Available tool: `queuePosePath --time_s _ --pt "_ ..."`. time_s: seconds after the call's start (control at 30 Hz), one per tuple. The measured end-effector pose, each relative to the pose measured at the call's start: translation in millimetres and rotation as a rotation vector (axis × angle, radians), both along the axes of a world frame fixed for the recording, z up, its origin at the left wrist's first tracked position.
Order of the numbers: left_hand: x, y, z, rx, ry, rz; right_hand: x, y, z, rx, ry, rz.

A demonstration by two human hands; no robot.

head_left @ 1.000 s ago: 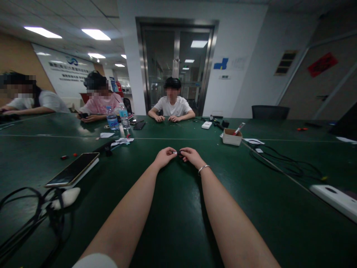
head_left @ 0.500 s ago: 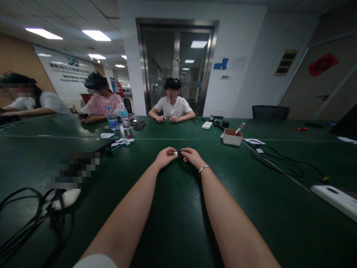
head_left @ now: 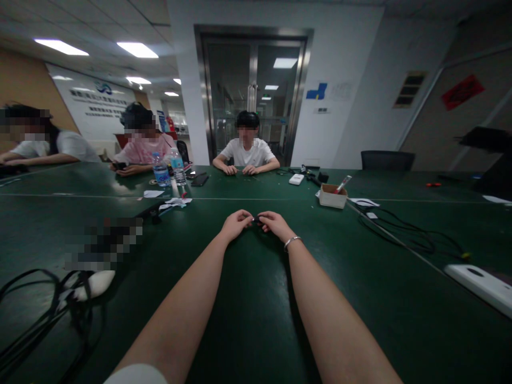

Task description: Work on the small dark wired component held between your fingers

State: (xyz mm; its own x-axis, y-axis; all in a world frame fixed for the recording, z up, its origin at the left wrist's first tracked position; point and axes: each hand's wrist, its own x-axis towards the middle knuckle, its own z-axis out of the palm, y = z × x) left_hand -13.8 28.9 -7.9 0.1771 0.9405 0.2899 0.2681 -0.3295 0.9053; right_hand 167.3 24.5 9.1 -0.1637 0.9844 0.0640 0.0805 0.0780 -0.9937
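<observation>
Ahead of me, over the green table, both my hands meet at a small dark object with a silvery part (head_left: 256, 219), perhaps a USB stick, though it is too small to be sure. My left hand (head_left: 237, 224) pinches its left end between thumb and fingertips. From the other side, my right hand (head_left: 275, 224) grips the dark end, a silver bracelet (head_left: 292, 243) around its wrist. The fingertips cover much of the object.
On the green table (head_left: 256, 330) lie black cables (head_left: 404, 229) to the right and more cables (head_left: 36, 309) near left. Beyond my hands stand a small cardboard box (head_left: 333, 199) and two water bottles (head_left: 161, 173). A person (head_left: 247, 152) sits opposite; two others sit at left.
Less of the silvery part shows between my fingertips, and the two hands are slightly closer together. At the far right, a dark shape has come into view by the door.
</observation>
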Motion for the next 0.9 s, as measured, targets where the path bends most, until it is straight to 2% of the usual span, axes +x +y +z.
queuePosePath --time_s 0.43,0.63,0.9 --pt "-0.7 -1.6 1.8 0.039 0.048 0.009 0.5 0.3 -0.7 0.003 -0.007 0.004" --pt "-0.8 1.3 -0.4 0.001 0.028 -0.006 0.5 0.0 -0.6 0.004 0.0 0.002" --pt "-1.1 -5.2 3.8 0.038 0.063 0.007 -0.1 2.7 -2.3 0.003 -0.001 0.008"
